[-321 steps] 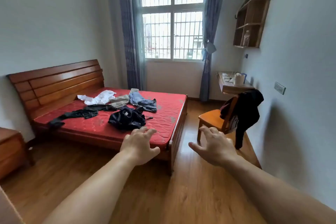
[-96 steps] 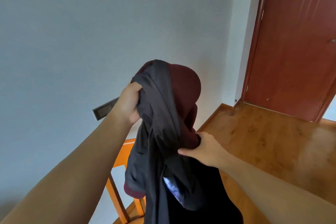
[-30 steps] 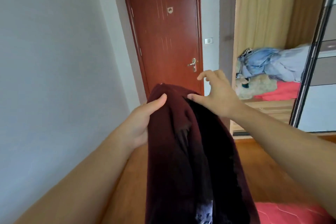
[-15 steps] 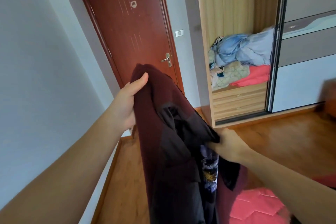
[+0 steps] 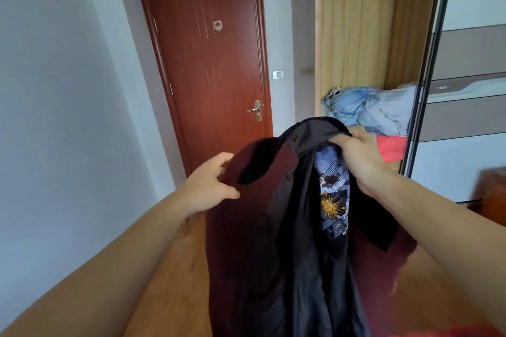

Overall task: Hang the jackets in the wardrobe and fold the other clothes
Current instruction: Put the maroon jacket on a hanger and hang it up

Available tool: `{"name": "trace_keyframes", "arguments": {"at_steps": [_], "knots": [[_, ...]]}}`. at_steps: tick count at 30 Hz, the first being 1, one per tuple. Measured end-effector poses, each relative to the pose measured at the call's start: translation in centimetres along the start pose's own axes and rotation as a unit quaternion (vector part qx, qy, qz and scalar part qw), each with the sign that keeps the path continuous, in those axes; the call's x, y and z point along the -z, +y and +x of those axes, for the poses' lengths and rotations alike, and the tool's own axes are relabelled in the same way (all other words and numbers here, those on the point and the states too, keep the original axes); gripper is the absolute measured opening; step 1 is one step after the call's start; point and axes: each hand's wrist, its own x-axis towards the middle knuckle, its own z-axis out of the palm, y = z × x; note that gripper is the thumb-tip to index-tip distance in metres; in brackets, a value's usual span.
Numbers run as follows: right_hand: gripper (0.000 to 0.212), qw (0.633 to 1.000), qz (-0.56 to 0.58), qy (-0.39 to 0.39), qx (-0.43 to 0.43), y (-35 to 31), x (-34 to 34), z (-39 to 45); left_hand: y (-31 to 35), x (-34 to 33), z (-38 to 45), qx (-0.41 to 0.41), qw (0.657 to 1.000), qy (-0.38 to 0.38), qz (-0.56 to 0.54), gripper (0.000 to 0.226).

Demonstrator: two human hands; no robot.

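The left hand grips the maroon outer cloth of the jacket at its upper left edge, thumb in front and fingers curled behind the fabric. The right hand pinches the jacket's black lining at the very top, near the collar, with the fingers bunched over the fold. The right hand sits higher than the left, so the garment's top edge slopes down from right to left between the two grips.

The jacket is held up in the air in front of the person, below and between both hands. Its long axis runs roughly vertical: collar end up at the hands, the body hanging straight down out of the bottom of the view. The maroon side faces left and the dark lining shows open in the middle. A patterned blue-and-white panel with a yellow sun motif shows inside it, just below the right hand.

Behind the jacket stands the open wardrobe, its pale wooden interior visible, with a rumpled light blue quilt and a red cloth stacked inside. Its sliding door stands at the right. A reddish-brown door with a metal handle stands closed to the left of the wardrobe. A wooden floor lies beneath.
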Motion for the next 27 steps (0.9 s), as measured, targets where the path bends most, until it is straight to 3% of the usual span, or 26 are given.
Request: {"name": "trace_keyframes", "arguments": {"at_steps": [3,6,8,10,11,13,15,18,20,22,25,27], "knots": [[0.013,1.0,-0.008,0.013,0.02,-0.7,-2.9,1.6,-0.4,-1.7,1.7,-0.057,0.992,-0.013,0.114,0.1],[0.009,0.997,-0.05,0.029,0.051,-1.0,-6.6,4.2,-1.0,-3.0,4.5,-0.127,0.984,0.02,0.122,0.106],[0.013,0.994,-0.092,0.013,0.065,-0.9,-9.2,6.3,-3.2,-2.5,7.2,-0.154,0.962,0.083,0.207,0.085],[0.014,0.981,-0.174,-0.043,0.075,-0.8,-11.1,8.3,-6.3,-0.3,10.3,-0.158,0.927,0.177,0.291,0.038],[0.018,0.969,-0.216,-0.092,0.082,-1.0,-11.8,9.2,-8.0,1.2,12.1,-0.148,0.921,0.201,0.301,0.027],[0.023,0.932,-0.307,-0.175,0.078,-1.3,-13.0,10.4,-10.6,4.2,15.4,-0.131,0.927,0.21,0.281,0.03],[0.017,0.903,-0.378,-0.194,0.058,-1.5,-14.0,11.2,-11.4,6.5,18.8,-0.17,0.925,0.239,0.241,0.03],[0.02,0.916,-0.368,-0.155,0.046,-1.9,-14.6,13.2,-10.1,9.2,22.9,-0.246,0.916,0.273,0.161,0.02],[0.023,0.923,-0.362,-0.116,0.062,-2.5,-14.7,15.2,-9.9,10.3,25.1,-0.278,0.914,0.245,0.166,0.024],[0.02,0.884,-0.447,-0.07,0.118,-3.2,-14.8,17.5,-10.2,10.5,27.1,-0.309,0.907,0.2,0.206,0.028],[0.028,0.77,-0.591,0.001,0.24,-2.9,-15.7,20.8,-11.4,9.3,30.1,-0.287,0.932,0.143,0.169,0.016],[0.027,0.709,-0.628,0.048,0.318,-2.0,-16.7,22.8,-11.9,8.3,32.4,-0.287,0.932,0.148,0.165,0.015]]}}
